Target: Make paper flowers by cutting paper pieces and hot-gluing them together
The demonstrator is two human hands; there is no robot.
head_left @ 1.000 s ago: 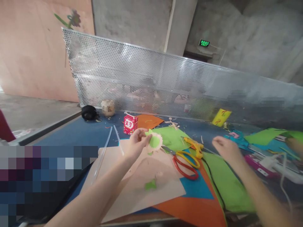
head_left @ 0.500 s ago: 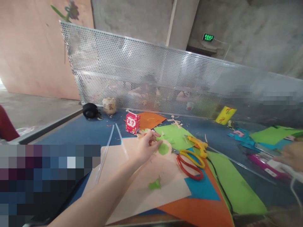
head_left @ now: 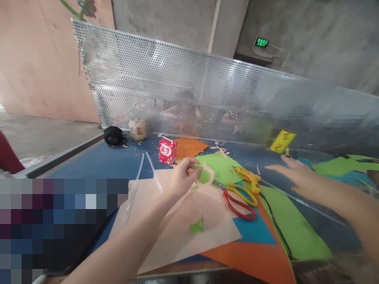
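Observation:
My left hand (head_left: 180,180) pinches a round fringed paper piece with a green centre (head_left: 205,176), holding it just above the beige sheet (head_left: 183,225). My right hand (head_left: 299,176) hovers open and blurred over the table at the right, fingers spread, holding nothing. It is above the green paper (head_left: 291,227), right of the scissors (head_left: 238,197) with red and yellow handles and the yellow glue gun (head_left: 250,179). A small green scrap (head_left: 196,226) lies on the beige sheet.
A perforated metal screen (head_left: 207,90) stands along the table's far side, with people dimly behind it. A red carton (head_left: 167,150), orange paper (head_left: 189,146), two clear tubes (head_left: 134,187), a black object (head_left: 114,137), a tan jar (head_left: 137,129) and a yellow box (head_left: 281,141) lie about.
My right hand has come back from the far right and now hovers over the table with nothing in it. My left hand keeps the fringed piece, lowered slightly towards the beige sheet.

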